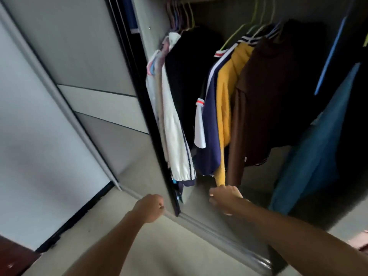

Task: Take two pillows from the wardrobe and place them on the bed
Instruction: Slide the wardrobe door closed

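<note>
The wardrobe (229, 236) stands open in front of me, with its sliding door (111, 62) pushed to the left. No pillow shows anywhere in view. My left hand (150, 208) is a closed fist right beside the door's dark edge (175, 204), low down. My right hand (225, 201) reaches inside the wardrobe, just under the hem of a yellow garment (227, 100). Its fingers curl downward and away from me, so what they touch is hidden. The wardrobe floor behind the clothes is dark.
Several garments hang from a rail: a white jacket (175, 136), a navy shirt (211, 136), a brown top (272, 108) and a teal cloth (310, 166) at the right. A dark red furniture corner (14, 259) sits at the bottom left.
</note>
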